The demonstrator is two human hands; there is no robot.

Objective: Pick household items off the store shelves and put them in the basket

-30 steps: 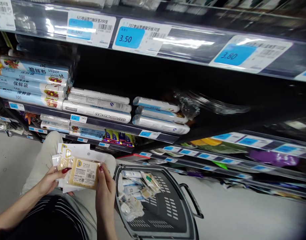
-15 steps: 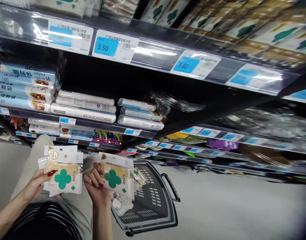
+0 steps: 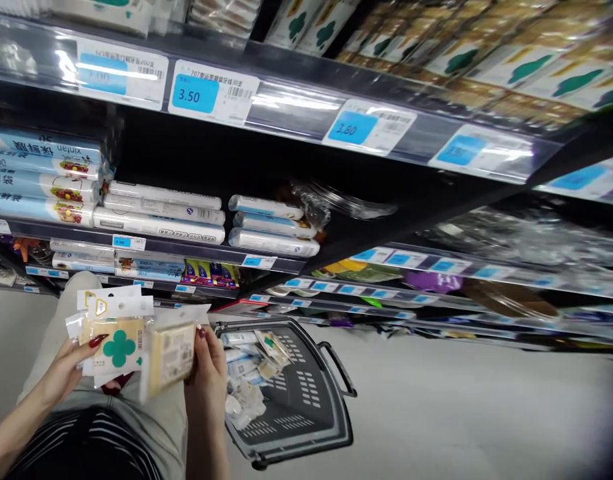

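My left hand is closed on several flat, clear packets with white header cards and a green clover print. They look filled with thin tan sticks, and my thumb lies across the front one. Beside them, my right hand grips another such packet by its right edge. This one is tilted, with a pale, printed back side showing, and is smeared by motion. Its left edge overlaps the packets in my left hand; whether they touch I cannot tell.
A dark grey shopping basket stands on the floor at my right, holding wrapped goods and a clover packet. Shelves ahead carry white rolls and blue bag rolls. The upper shelf edge juts out above my hands.
My right hand has turned its packet from the clover front to the printed back and brought it left, against or near the others. The view has shifted slightly.
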